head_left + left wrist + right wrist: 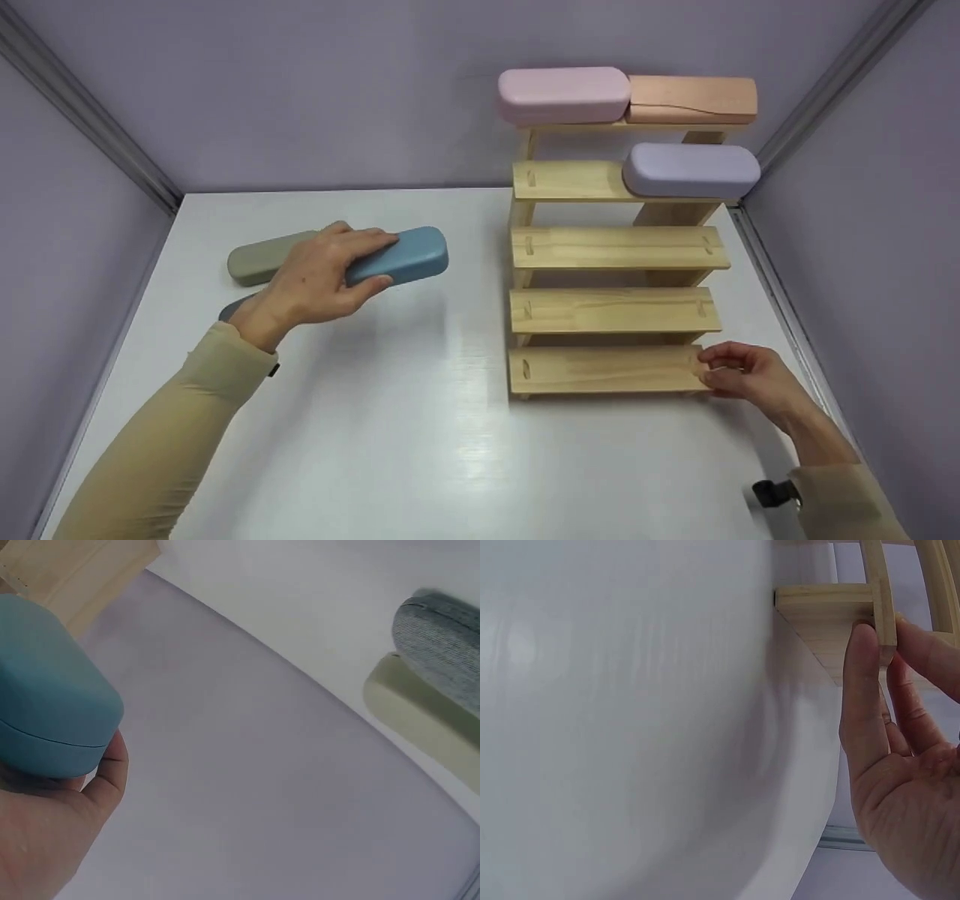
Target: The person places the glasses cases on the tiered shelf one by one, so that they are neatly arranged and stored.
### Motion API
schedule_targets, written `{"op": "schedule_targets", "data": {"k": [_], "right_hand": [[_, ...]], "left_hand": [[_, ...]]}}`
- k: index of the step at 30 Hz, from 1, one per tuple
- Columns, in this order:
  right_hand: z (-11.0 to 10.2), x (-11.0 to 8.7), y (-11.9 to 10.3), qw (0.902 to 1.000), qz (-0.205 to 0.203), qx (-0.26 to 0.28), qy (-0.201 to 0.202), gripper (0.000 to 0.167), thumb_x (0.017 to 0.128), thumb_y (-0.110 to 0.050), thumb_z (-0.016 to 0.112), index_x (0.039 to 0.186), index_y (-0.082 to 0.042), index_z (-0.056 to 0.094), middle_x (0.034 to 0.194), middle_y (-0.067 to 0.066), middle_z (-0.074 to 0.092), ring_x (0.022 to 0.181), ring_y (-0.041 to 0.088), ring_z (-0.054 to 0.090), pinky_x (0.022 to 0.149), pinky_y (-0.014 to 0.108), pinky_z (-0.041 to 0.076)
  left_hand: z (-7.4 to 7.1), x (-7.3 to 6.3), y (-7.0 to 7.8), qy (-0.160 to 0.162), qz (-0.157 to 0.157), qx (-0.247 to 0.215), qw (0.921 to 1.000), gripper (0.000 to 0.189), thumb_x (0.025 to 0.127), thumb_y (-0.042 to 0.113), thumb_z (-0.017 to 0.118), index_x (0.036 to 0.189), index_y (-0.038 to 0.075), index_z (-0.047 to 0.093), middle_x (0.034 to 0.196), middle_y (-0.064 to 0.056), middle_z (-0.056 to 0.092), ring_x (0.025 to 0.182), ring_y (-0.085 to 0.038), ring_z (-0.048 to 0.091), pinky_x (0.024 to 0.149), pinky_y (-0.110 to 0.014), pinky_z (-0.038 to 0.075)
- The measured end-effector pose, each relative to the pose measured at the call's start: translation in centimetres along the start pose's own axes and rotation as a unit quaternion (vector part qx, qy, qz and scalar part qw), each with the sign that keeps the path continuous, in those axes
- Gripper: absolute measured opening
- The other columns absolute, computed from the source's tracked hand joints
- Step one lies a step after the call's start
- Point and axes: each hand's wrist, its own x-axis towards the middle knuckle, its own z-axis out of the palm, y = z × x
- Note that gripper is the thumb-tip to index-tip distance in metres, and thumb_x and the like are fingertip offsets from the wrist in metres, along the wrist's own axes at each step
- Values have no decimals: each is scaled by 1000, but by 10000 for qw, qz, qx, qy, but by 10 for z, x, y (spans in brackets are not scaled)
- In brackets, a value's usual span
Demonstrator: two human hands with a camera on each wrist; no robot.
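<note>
My left hand (322, 274) grips a blue glasses case (409, 255) above the left part of the table, thumb on its near side and fingers over the top. The left wrist view shows the case's seam line (52, 739) and the fingers curled beneath it. At the right, my right hand (757, 379) pinches the right end of the lowest shelf of a stepped wooden rack (615, 311). In the right wrist view the thumb (862, 660) presses one face of that board, with fingers on the other side.
A pink case (564, 95) and an orange case (691, 97) sit on the top shelf, a lavender case (691, 171) on the second. Behind my left hand lie a green case (259, 259) and a grey fabric case (442, 637). Walls border the white table (420, 450).
</note>
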Motion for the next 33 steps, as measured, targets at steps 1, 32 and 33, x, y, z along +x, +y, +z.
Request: {"op": "schedule_targets", "data": {"k": [1, 32, 33], "right_hand": [[0, 0, 0, 10000, -2, -9, -10, 22, 101, 3, 76, 123, 2, 74, 106, -13, 80, 96, 4, 79, 85, 28, 69], [-2, 3, 1, 10000, 37, -70, -22, 23, 102, 2, 77, 124, 3, 73, 103, -12, 79, 93, 4, 78, 84, 28, 69], [-2, 3, 1, 10000, 33, -90, -20, 23, 101, 2, 77, 124, 3, 73, 103, -12, 79, 93, 4, 78, 84, 28, 69]], "left_hand": [[-1, 5, 3, 26, 77, 17, 10000, 59, 101, 34, 80, 155, 13, 69, 150, -10, 76, 113, -36, 70, 94, -55, 59], [1, 167, 89, -238, 977, 611, 9931, 61, 105, 43, 70, 158, 14, 65, 152, -11, 74, 113, -39, 66, 96, -53, 57], [3, 172, 92, -261, 982, 651, 9927, 61, 105, 42, 70, 158, 14, 65, 152, -11, 74, 115, -39, 67, 98, -53, 57]]}}
